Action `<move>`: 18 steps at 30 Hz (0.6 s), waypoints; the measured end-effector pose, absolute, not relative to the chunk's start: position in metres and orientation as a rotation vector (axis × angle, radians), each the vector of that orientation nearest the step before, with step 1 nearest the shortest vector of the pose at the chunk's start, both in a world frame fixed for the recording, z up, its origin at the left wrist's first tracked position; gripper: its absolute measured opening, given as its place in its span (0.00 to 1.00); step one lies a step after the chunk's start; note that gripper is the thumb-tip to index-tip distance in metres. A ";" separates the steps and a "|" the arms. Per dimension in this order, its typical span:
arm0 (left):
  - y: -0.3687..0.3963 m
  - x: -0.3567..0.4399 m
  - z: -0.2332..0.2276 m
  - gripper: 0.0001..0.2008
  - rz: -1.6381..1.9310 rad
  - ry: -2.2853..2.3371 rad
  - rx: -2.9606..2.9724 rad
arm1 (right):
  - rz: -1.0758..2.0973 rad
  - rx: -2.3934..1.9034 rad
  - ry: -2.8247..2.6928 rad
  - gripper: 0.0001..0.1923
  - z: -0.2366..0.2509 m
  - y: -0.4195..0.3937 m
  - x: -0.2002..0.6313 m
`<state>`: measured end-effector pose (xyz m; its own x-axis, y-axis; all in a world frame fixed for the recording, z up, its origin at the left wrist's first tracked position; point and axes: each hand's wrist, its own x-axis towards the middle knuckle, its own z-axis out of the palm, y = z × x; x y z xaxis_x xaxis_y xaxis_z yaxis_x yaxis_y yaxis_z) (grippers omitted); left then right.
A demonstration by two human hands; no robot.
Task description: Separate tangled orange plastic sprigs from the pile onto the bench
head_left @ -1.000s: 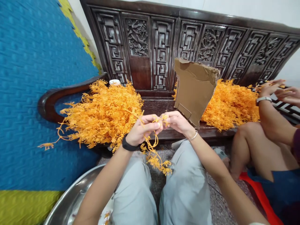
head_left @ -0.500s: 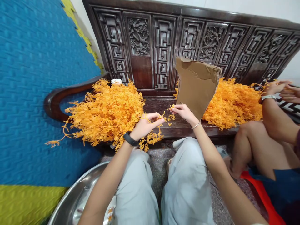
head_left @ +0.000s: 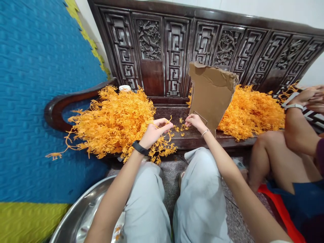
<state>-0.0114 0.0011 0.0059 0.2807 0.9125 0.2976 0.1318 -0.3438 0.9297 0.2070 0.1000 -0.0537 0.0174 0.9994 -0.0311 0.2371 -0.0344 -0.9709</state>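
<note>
My left hand (head_left: pixel 157 132) is closed in a pinch on a thin orange plastic strand (head_left: pixel 170 118) at the right side of a big heap of orange plastic pieces (head_left: pixel 113 125). The heap's strands carry small shapes like tiny animals. Low over the dark wooden bench seat (head_left: pixel 165 113), my right hand (head_left: pixel 193 120) has its fingers curled together; whatever may be in them is hidden. Several small loose orange pieces (head_left: pixel 182 128) lie between the hands, and a blurred orange piece (head_left: pixel 180 120) shows just left of my right fingertips.
An upright cardboard sheet (head_left: pixel 211 94) stands between my spot and a second orange heap (head_left: pixel 249 114). At the right, another person's hands (head_left: pixel 310 98) work near it. A metal basin (head_left: pixel 83 206) sits by my left leg. Behind rises the carved bench back (head_left: pixel 153 77).
My right hand has moved slightly down and right, and the orange piece seen at its fingertips is now apart from them. The left hand has shifted slightly left, still pinching the strand.
</note>
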 end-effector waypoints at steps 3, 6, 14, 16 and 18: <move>0.002 -0.012 0.005 0.10 1.145 0.967 1.693 | 1.102 -1.438 -1.361 0.08 -0.056 0.103 0.204; 0.002 -0.015 0.004 0.10 1.162 0.963 1.675 | 1.100 -1.418 -1.385 0.08 -0.055 0.102 0.201; 0.004 -0.018 0.003 0.10 1.227 0.907 1.621 | 1.101 -1.241 -1.492 0.04 -0.039 0.086 0.192; 0.004 -0.017 0.002 0.10 1.257 0.881 1.563 | 1.104 -1.203 -1.507 0.03 -0.035 0.081 0.191; 0.005 -0.016 0.002 0.11 1.287 0.832 1.472 | 1.103 -1.150 -1.515 0.04 -0.030 0.076 0.189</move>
